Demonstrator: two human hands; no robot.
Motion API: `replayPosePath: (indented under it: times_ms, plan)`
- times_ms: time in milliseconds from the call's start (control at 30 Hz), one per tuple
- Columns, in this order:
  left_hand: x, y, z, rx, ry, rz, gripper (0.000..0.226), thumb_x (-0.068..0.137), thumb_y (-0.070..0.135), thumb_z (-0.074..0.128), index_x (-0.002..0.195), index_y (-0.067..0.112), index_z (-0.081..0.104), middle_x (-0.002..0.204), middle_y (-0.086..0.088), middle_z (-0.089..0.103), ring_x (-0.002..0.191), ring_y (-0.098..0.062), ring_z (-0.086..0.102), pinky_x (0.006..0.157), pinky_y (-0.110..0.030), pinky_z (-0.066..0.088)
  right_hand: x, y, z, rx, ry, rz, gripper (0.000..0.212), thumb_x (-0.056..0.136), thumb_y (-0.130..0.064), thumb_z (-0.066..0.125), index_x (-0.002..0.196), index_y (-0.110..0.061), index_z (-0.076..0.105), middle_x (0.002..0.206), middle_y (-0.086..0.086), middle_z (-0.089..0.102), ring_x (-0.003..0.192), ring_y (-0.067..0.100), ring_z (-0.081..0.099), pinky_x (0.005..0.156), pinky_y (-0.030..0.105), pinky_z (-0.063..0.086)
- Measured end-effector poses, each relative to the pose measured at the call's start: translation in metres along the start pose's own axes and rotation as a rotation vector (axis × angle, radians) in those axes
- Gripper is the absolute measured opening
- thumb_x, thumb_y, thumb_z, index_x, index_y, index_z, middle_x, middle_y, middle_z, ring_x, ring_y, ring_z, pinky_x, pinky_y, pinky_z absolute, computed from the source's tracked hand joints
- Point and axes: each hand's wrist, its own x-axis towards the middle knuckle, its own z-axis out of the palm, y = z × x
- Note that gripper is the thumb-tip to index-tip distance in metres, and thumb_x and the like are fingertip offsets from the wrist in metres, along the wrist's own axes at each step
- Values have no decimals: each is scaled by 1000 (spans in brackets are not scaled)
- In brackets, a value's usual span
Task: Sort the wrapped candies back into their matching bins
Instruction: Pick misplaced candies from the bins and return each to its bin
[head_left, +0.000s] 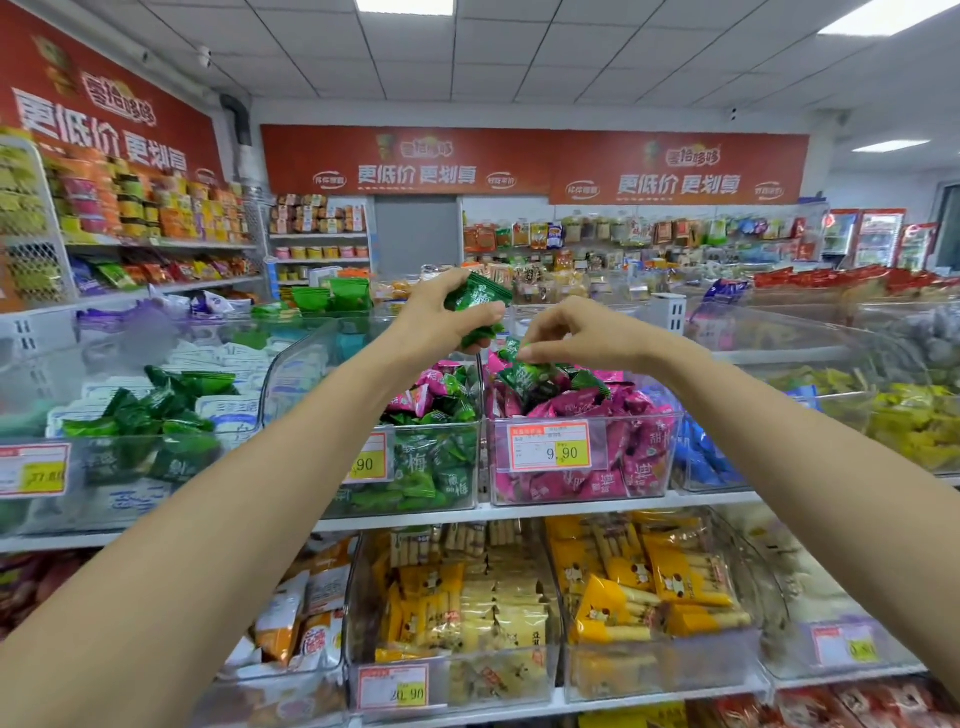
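Over the pink bin (644, 467), the right hand (576, 332) pinched a stray green candy (511, 349) in its grip; the left hand (436, 317) clutched more green candies (475, 301). Lifting it straight up, then dropping all into the green bin (441, 457) on the left, seemed wise.

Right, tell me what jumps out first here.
Mid-frame, the left hand grips a bunch of green candies. Beside it, the right hand pinches another green candy above the pink candy bin. Red banners hang high at the back.
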Motion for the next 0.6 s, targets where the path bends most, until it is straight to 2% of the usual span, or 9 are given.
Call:
replayPosePath:
  times_ms: [67, 133, 200, 233, 300, 400, 433, 500, 600]
  plan:
    - [0, 1, 0, 26, -17, 16, 45, 91, 23, 67, 129, 5, 49, 94, -5, 66, 76, -16, 68, 76, -33, 59, -1, 1, -1, -19, -87, 43, 21, 93, -27, 63, 90, -8, 71, 82, 5, 68, 70, 9, 56, 68, 21, 45]
    - [-1, 2, 2, 40, -43, 31, 26, 93, 21, 65, 116, 16, 55, 93, -2, 65, 72, -12, 66, 71, -26, 57, 0, 2, 4, -51, -225, 88, 20, 94, -29, 61, 92, -11, 69, 77, 0, 63, 67, 8, 53, 69, 23, 44]
    - [-2, 4, 4, 39, -49, 41, 17, 94, 20, 63, 104, 28, 52, 90, 4, 62, 70, -8, 63, 64, -15, 53, 3, 2, 9, -90, -252, 93, 19, 95, -28, 60, 90, -10, 66, 73, -2, 58, 64, 9, 50, 66, 24, 43]
    - [-3, 6, 5, 40, -48, 53, 19, 94, 19, 63, 105, 29, 50, 89, 10, 59, 71, -5, 62, 61, -9, 51, 4, 2, 10, -101, -233, 89, 19, 95, -26, 60, 89, -8, 66, 74, 0, 59, 63, 10, 51, 66, 24, 44]
    - [-4, 6, 6, 48, -44, 72, 35, 94, 19, 62, 127, 18, 50, 88, 19, 53, 71, 2, 62, 57, -5, 49, 5, 4, 10, -96, -178, 84, 17, 94, -21, 61, 89, -6, 67, 73, 1, 62, 61, 8, 55, 64, 20, 46]
    - [-4, 3, 2, 61, -17, 63, 52, 95, 19, 61, 141, 10, 39, 92, 19, 51, 58, 19, 57, 51, -1, 43, -1, 7, 9, -38, -47, 71, 14, 94, -21, 61, 85, -13, 68, 66, 0, 62, 53, 2, 53, 57, 11, 42]
    - [-4, 3, -1, 66, -17, 53, 51, 94, 21, 62, 139, 11, 41, 99, 14, 57, 62, 16, 60, 53, -3, 45, -3, 10, 8, -5, 13, 61, 14, 94, -22, 61, 84, -15, 67, 66, 2, 62, 54, 4, 53, 57, 13, 42]
    - [-4, 2, -6, 67, -9, 31, 45, 93, 23, 64, 132, 11, 46, 105, 3, 64, 72, -3, 66, 58, -9, 50, -6, 11, 3, 69, 138, 44, 16, 94, -22, 60, 82, -14, 67, 67, 4, 61, 57, 9, 51, 60, 18, 43]
    - [-3, 1, -18, 86, 63, -5, 36, 93, 22, 64, 123, 21, 44, 96, 10, 60, 78, -16, 65, 63, -16, 56, -6, 2, -5, 265, 272, 23, 13, 94, -18, 58, 88, -13, 68, 77, 0, 63, 65, 8, 56, 69, 20, 49]
